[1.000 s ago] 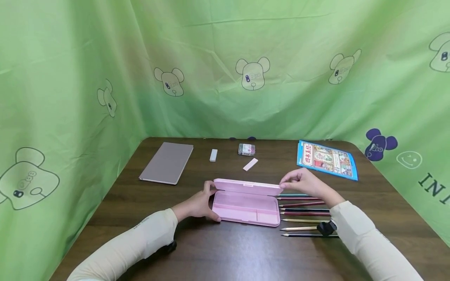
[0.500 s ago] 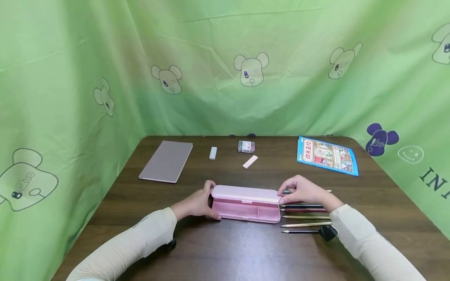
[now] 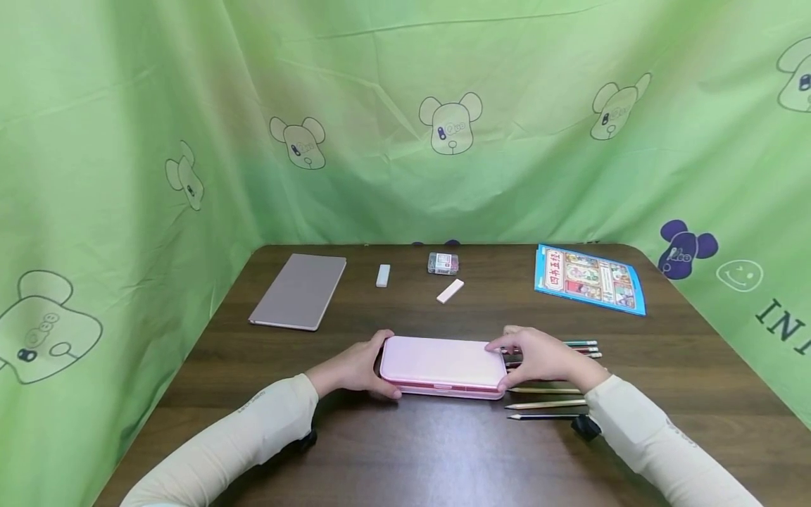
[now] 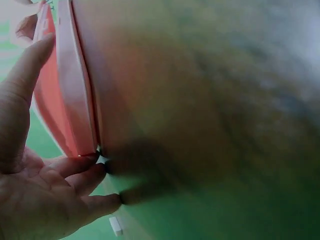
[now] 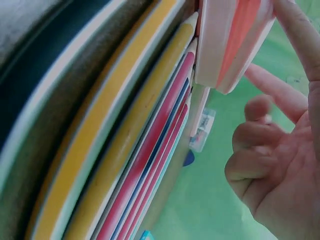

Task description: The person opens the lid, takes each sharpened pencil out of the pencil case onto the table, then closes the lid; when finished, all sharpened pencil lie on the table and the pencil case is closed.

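A pink pencil case (image 3: 443,360) lies on the table with its lid lowered, a thin darker pink gap running along the front. My left hand (image 3: 360,366) holds the case's left end, thumb at the front corner and fingers at the back. At the right end, my right hand (image 3: 538,356) grips the lid between thumb and index finger. In the right wrist view its other fingers are curled beside the case (image 5: 210,45), and the gap between lid and base shows. Several pencils (image 3: 546,404) lie side by side right of the case, partly under the right hand.
Behind the case are a pale blue-white small bar (image 3: 383,275), a pink-white bar (image 3: 450,291) and a small clear box (image 3: 443,263) with a label. A grey notebook (image 3: 299,291) lies back left, a blue-edged booklet (image 3: 589,279) back right. Green curtain (image 3: 380,176) surrounds the table.
The lid has swung down toward the front from standing open to nearly flush. My right hand came down with it; the left hand kept its hold on the left end.
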Tool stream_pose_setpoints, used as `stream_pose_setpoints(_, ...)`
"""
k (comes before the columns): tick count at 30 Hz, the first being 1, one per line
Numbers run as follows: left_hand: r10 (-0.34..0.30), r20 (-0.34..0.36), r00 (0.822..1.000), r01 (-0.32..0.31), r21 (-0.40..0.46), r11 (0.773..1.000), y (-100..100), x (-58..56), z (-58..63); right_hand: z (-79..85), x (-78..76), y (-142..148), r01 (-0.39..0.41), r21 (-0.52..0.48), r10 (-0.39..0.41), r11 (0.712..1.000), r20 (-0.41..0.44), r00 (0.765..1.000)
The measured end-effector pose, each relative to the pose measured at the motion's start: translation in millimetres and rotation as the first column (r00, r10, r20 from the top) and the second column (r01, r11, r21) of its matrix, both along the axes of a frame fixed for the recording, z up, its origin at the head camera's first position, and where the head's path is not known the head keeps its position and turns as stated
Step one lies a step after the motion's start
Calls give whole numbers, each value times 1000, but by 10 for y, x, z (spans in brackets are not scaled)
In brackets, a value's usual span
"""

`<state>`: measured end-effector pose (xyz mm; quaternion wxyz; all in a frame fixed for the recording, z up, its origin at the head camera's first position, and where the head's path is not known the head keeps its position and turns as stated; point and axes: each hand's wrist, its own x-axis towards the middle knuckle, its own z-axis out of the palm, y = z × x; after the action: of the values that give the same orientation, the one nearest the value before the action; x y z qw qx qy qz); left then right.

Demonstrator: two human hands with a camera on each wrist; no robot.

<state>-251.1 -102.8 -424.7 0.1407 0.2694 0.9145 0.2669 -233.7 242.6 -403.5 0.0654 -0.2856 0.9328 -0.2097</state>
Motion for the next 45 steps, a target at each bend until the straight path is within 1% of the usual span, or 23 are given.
stream_pose_setpoints(2, 0, -12, 1000, 0, -21, 1000, -1, 4, 24, -8, 19, -21, 9, 39, -7, 999, -53, 999)
stream_pose_setpoints(5, -8, -61, 998, 4, -58, 998, 8, 5, 65, -14, 44, -50, 27, 73, -22, 997, -78, 997)
stream_pose_setpoints(9, -42, -117, 992, 32, -87, 996, 35, 12, 113, 3, 70, -78, 22, 62, -19, 998, -51, 999)
stream_pose_setpoints(14, -74, -133, 988, 62, -98, 993, 49, 35, 134, 41, 107, -112, 27, 72, -24, 997, -39, 999)
stream_pose_setpoints(20, -70, -95, 993, 60, -101, 993, 34, 77, 170, 86, 165, -173, 8, 99, -1, 995, -69, 998)
stream_pose_setpoints(24, -60, -79, 995, 51, -112, 992, 31, 113, 185, 94, 204, -203, 15, 121, -4, 993, -86, 996)
stream_pose_setpoints(29, -44, -63, 997, 36, -123, 992, 17, 162, 180, 86, 260, -243, -3, 138, 20, 990, -124, 992)
stream_pose_setpoints(32, -44, -67, 997, 35, -120, 992, 12, 181, 178, 82, 285, -258, -8, 147, 30, 989, -144, 989)
stream_pose_setpoints(36, -53, -78, 996, 44, -113, 993, 30, 196, 162, 79, 316, -261, -6, 159, 32, 987, -163, 986)
stream_pose_setpoints(40, -57, -68, 996, 49, -120, 992, 46, 208, 127, 61, 347, -265, -2, 168, 28, 986, -156, 987)
stream_pose_setpoints(45, -54, -46, 997, 48, -117, 992, 43, 184, 116, 35, 326, -258, 1, 168, 25, 986, -154, 988)
